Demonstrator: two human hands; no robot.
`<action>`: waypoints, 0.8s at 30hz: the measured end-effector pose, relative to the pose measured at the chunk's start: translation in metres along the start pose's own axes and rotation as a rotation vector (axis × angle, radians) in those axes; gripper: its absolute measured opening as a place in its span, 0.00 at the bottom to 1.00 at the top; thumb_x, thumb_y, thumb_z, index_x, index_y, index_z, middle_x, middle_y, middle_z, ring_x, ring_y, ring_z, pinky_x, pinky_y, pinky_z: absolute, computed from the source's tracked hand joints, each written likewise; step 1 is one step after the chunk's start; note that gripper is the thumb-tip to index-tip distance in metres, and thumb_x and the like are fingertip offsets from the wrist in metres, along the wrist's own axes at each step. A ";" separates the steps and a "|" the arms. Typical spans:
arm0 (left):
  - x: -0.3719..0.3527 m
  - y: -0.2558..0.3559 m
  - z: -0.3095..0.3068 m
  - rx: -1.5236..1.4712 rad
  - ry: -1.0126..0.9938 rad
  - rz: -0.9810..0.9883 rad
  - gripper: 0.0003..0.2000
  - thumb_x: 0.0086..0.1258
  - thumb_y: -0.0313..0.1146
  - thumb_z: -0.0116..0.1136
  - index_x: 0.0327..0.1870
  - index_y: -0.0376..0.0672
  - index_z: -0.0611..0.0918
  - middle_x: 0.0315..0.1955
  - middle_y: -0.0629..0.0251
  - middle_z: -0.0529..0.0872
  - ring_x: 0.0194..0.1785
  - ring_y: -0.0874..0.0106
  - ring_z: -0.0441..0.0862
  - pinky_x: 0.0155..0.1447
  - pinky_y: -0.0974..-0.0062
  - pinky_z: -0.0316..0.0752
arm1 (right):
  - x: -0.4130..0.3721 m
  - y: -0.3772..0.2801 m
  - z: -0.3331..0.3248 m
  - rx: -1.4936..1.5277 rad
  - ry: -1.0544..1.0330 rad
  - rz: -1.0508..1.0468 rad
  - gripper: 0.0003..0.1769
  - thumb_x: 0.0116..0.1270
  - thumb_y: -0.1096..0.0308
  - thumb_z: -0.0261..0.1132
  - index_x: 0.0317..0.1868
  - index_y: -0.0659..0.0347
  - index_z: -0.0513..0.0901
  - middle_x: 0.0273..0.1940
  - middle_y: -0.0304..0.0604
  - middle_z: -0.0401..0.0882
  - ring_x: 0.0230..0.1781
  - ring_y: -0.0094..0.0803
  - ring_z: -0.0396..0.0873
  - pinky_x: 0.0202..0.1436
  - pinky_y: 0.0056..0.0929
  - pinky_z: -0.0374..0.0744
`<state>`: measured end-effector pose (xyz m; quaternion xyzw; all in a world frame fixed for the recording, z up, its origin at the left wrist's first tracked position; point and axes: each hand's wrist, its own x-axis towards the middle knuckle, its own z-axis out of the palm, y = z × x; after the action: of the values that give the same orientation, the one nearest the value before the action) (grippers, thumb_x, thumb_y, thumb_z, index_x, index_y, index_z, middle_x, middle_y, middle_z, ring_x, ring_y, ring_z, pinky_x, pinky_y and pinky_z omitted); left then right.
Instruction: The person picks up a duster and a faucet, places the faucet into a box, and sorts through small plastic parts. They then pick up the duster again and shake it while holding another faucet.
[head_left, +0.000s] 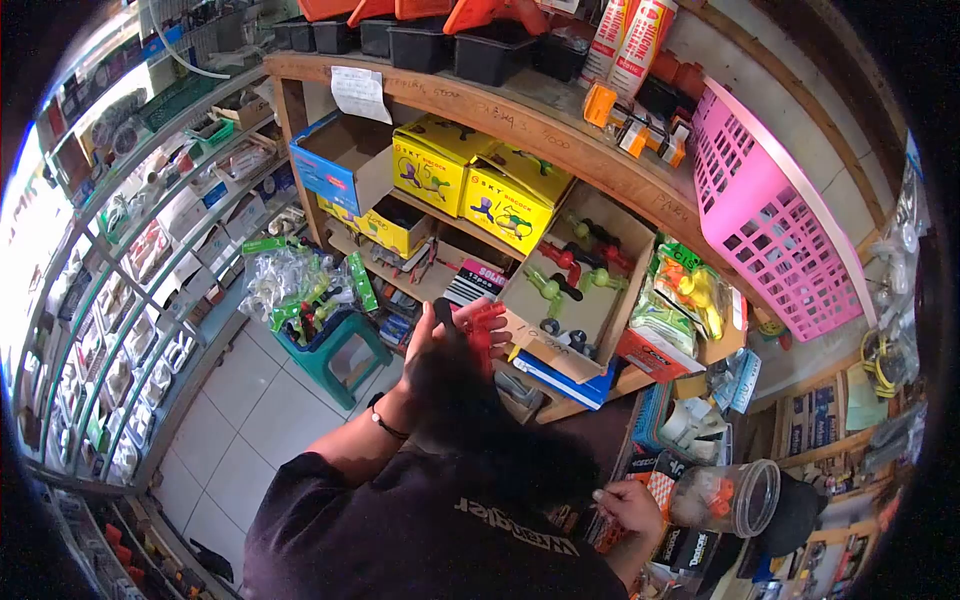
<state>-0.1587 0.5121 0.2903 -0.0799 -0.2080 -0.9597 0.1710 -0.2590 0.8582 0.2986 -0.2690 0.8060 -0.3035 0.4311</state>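
My left hand (pixel 415 345), with a dark bracelet at the wrist, is raised in front of the shelf, holding a red plastic bibcock (pixel 482 335) with a black part beside it. Dark hair hides part of that hand. Just beyond it, an open cardboard box (pixel 522 340) holds green, red and black bibcocks. Low on the right is my right hand (pixel 632 508), its fingers curled together; what they hold, if anything, I cannot make out. Beside it a clear plastic jar (pixel 715 497) lies tilted with orange pieces inside.
Yellow bibcock boxes (pixel 430 165) and a blue box (pixel 325 170) fill the wooden shelf. A pink basket (pixel 765 210) stands at right. Bagged goods cover a green stool (pixel 335 365) on the tiled floor. Glass display shelves (pixel 120 290) line the left.
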 end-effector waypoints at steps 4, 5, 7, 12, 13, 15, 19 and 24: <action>-0.006 -0.001 0.008 0.026 0.198 -0.014 0.37 0.65 0.62 0.29 0.63 0.38 0.60 0.57 0.55 0.68 0.56 0.59 0.68 0.62 0.62 0.59 | 0.006 0.014 0.002 0.125 0.153 0.042 0.20 0.63 0.57 0.58 0.24 0.67 0.78 0.17 0.38 0.74 0.18 0.20 0.71 0.22 0.22 0.70; -0.006 -0.002 0.003 0.024 0.200 -0.013 0.37 0.65 0.62 0.29 0.63 0.38 0.60 0.57 0.55 0.68 0.56 0.59 0.68 0.62 0.62 0.59 | 0.005 0.009 0.001 0.107 0.087 0.047 0.20 0.63 0.57 0.58 0.24 0.67 0.78 0.17 0.37 0.74 0.18 0.20 0.71 0.22 0.22 0.70; -0.001 -0.002 -0.012 -0.044 -0.054 -0.032 0.37 0.64 0.63 0.30 0.63 0.38 0.59 0.58 0.55 0.67 0.57 0.59 0.67 0.62 0.62 0.59 | 0.004 0.007 -0.001 0.089 0.023 0.051 0.19 0.63 0.58 0.59 0.24 0.67 0.78 0.17 0.37 0.74 0.17 0.20 0.71 0.22 0.22 0.70; -0.009 -0.001 0.002 -0.042 0.253 -0.044 0.36 0.65 0.61 0.31 0.62 0.38 0.61 0.59 0.55 0.65 0.58 0.60 0.66 0.65 0.61 0.56 | 0.004 0.000 0.000 0.096 0.115 0.043 0.18 0.63 0.58 0.59 0.24 0.66 0.78 0.17 0.37 0.74 0.17 0.20 0.71 0.22 0.22 0.70; -0.009 -0.001 0.003 -0.056 0.187 -0.048 0.35 0.66 0.60 0.32 0.62 0.38 0.62 0.60 0.55 0.64 0.60 0.60 0.66 0.66 0.61 0.55 | 0.003 0.003 0.000 0.095 0.113 0.044 0.18 0.63 0.58 0.59 0.24 0.66 0.78 0.17 0.37 0.74 0.17 0.20 0.71 0.22 0.22 0.70; -0.005 -0.002 -0.004 -0.099 0.036 -0.034 0.35 0.66 0.60 0.32 0.62 0.38 0.62 0.61 0.55 0.64 0.61 0.60 0.65 0.66 0.62 0.56 | 0.004 0.010 -0.003 -0.001 -0.023 0.036 0.18 0.63 0.58 0.59 0.23 0.65 0.78 0.16 0.37 0.74 0.17 0.21 0.71 0.22 0.22 0.70; -0.006 -0.001 -0.013 -0.053 -0.076 -0.041 0.35 0.65 0.61 0.32 0.62 0.38 0.62 0.61 0.56 0.64 0.62 0.60 0.64 0.67 0.61 0.54 | 0.000 0.001 0.002 0.000 0.020 -0.039 0.19 0.63 0.58 0.59 0.22 0.66 0.78 0.16 0.37 0.74 0.16 0.21 0.71 0.22 0.23 0.70; -0.003 -0.004 -0.015 -0.044 0.094 -0.016 0.37 0.63 0.64 0.30 0.62 0.41 0.63 0.60 0.54 0.65 0.60 0.57 0.65 0.63 0.59 0.58 | 0.004 0.003 -0.002 -0.076 0.002 -0.003 0.19 0.63 0.58 0.58 0.23 0.66 0.78 0.15 0.38 0.74 0.16 0.22 0.72 0.22 0.24 0.70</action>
<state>-0.1584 0.5102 0.2750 -0.0369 -0.1791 -0.9682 0.1710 -0.2634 0.8584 0.2950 -0.2861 0.8171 -0.2737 0.4191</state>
